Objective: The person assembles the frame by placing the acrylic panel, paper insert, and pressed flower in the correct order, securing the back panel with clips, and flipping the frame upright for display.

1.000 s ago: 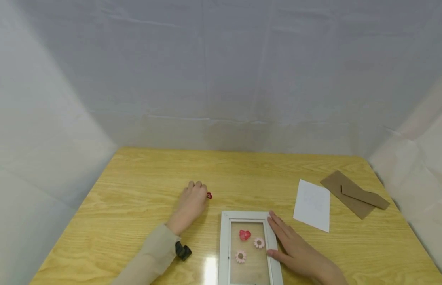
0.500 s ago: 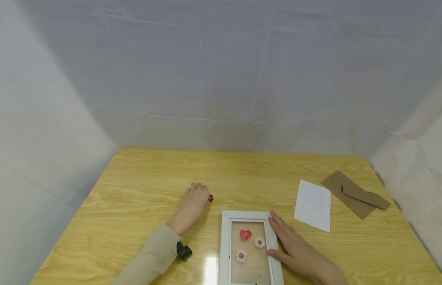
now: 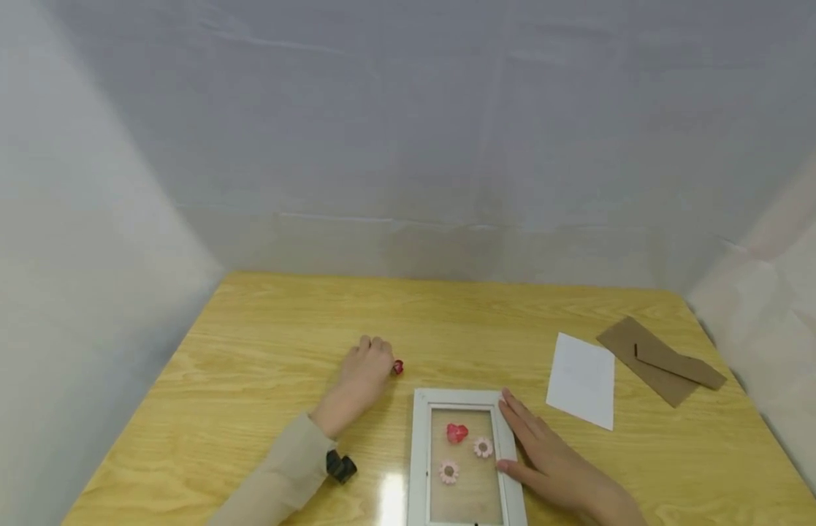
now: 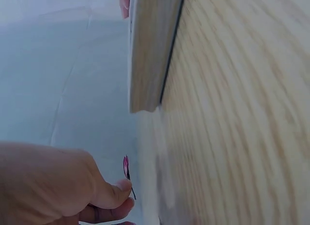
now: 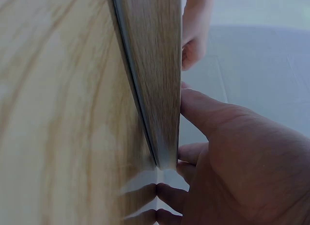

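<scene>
Left of the picture frame, my left hand [image 3: 363, 376] pinches a small dark red dried flower [image 3: 398, 367] between thumb and fingertips. In the left wrist view that flower [image 4: 126, 166] looks thin and edge-on, just above the tabletop. The white picture frame [image 3: 418, 453] lies flat in front of me, its lower end cut off by the view. On its pane are a pink-red flower [image 3: 456, 433] and two pale pink daisy-like flowers [image 3: 449, 472]. My right hand [image 3: 546, 464] rests along the frame's right side, fingers extended, thumb on the border.
A white sheet of paper [image 3: 581, 381] lies right of the frame. Beyond it is a brown backing board with a stand leg [image 3: 664, 361], near the table's right edge. A dark wrist device [image 3: 342, 466] sits at the left cuff. Pale sheets [image 3: 447, 146] surround the wooden table [image 3: 283, 314].
My left hand has shifted slightly to the right with the dried flower, which has turned a little. My right hand stays on the frame. The whole head view has drifted slightly.
</scene>
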A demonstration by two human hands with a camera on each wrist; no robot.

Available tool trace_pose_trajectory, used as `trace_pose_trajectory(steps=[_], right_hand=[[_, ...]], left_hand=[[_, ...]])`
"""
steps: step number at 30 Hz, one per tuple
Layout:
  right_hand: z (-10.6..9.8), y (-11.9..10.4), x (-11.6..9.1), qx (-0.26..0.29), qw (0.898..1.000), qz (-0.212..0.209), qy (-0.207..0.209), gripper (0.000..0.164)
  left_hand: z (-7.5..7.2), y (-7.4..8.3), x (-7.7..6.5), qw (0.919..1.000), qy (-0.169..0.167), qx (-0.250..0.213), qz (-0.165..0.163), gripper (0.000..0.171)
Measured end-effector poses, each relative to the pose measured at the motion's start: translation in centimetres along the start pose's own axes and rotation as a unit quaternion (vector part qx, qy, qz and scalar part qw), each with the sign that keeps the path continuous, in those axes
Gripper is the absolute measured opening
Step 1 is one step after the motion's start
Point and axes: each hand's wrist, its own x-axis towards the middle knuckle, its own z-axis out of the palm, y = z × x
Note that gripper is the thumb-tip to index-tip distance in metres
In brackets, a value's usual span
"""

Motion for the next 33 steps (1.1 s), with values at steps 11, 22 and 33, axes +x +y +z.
trace_pose_trajectory(steps=[11, 22, 33], right_hand=[[-0.1, -0.2, 0.0, 0.011, 1.000, 0.005, -0.004, 0.076], [-0.4, -0.4, -0.1, 0.013, 1.000, 0.011, -0.004, 0.076], [-0.3, -0.3, -0.1, 0.011, 1.000, 0.010, -0.002, 0.076]], left_hand=[[-2.0, 2.3, -0.8, 0.9979, -0.011, -0.035, 0.053, 0.029], [-2.8, 6.5, -1.8, 0.9904, -0.023, -0.035, 0.131, 0.025], [-2.2, 10.2, -2.9, 0.9818, -0.074, -0.016, 0.175, 0.034]])
